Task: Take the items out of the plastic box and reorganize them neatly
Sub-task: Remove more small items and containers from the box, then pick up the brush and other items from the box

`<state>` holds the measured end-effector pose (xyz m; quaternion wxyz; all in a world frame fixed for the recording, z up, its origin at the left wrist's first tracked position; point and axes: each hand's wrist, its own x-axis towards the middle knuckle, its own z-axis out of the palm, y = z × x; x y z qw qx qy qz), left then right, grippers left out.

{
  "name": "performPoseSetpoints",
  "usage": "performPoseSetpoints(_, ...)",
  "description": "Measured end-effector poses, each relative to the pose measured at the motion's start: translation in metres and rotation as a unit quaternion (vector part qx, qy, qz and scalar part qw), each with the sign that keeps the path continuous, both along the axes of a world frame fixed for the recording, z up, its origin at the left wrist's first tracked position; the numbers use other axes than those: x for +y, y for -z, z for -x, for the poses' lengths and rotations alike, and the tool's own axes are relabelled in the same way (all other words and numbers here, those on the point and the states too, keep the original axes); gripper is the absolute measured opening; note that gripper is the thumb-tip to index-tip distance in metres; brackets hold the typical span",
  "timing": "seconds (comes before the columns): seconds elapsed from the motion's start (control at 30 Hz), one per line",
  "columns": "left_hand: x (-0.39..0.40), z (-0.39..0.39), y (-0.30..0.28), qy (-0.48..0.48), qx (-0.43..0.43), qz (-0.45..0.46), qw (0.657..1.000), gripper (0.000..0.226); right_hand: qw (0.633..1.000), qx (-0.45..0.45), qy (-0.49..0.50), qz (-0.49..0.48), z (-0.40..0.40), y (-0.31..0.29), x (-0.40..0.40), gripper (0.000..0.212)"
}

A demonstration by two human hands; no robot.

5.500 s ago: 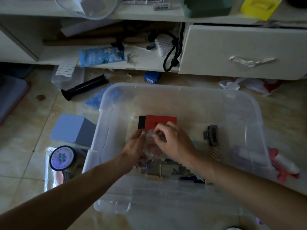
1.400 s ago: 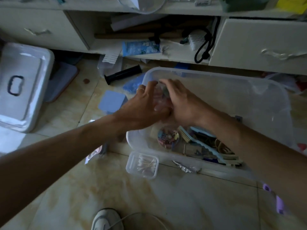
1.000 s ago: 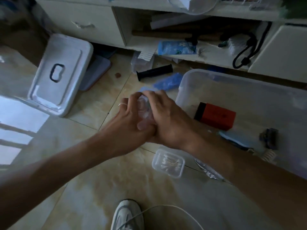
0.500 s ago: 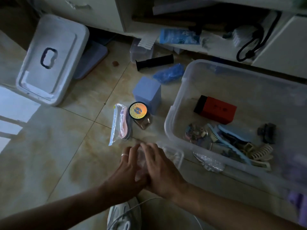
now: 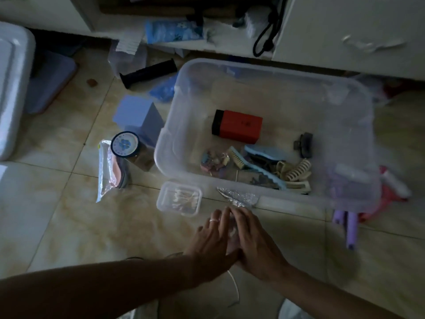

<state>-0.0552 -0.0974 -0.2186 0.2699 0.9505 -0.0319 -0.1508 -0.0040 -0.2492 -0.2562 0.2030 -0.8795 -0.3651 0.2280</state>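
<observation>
At the far left a white lid [image 5: 11, 88] lies on the tiled floor [image 5: 69, 226], with a flat purple tray [image 5: 49, 81] just beside it. Next comes a foil pouch [image 5: 107, 171] lying flat, touching a round jar with a dark-rimmed lid [image 5: 125, 143], and behind the jar stands a blue cube-shaped box [image 5: 138, 116]. A black tube [image 5: 148, 73] and a crumpled blue bag [image 5: 164, 89] lie nearer the cabinet.

In front of the plastic box [image 5: 345, 97] sits a small clear case of cotton swabs [image 5: 179, 199], close to its near wall, and a crinkled clear wrapper [image 5: 239, 198] lies against that same wall.

My left hand [image 5: 211, 236] and right hand [image 5: 255, 240] are low over the floor just below the wrapper, pressed side by side with fingers fairly straight, and between them is a small clear packet [image 5: 232, 229] — both hands hold it, the left wearing a ring. What is inside the packet is too blurred to tell.

The plastic box is open, on the floor to the right of the cube. Inside it I see a red and black carton [image 5: 238, 125], a cluster of small colourful bits [image 5: 213, 161], a light blue comb [image 5: 264, 166], beige hair claws [image 5: 296, 173] and a dark clip [image 5: 304, 145] — all toward the near half.

Beyond the box's right end lie purple rollers [image 5: 349, 229] and something pink [image 5: 388, 196].
</observation>
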Motion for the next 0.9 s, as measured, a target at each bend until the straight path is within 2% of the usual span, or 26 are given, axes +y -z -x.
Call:
performPoseSetpoints(0.1,-0.016,-0.005,0.023,-0.016,0.043,0.0,0.999,0.091,1.0,0.005,0.017,0.013,-0.002,0.015,-0.018,0.099)
performPoseSetpoints(0.2,-0.021,-0.004,0.043,-0.022,0.067,-0.035,0.997,0.1,0.999,0.018,0.027,0.005,-0.004,0.023,-0.025,0.09)
performPoseSetpoints(0.9,-0.013,-0.005,0.06,-0.013,0.046,-0.088,0.995,0.104,0.999,0.013,0.043,0.007,-0.004,0.032,-0.013,0.102)
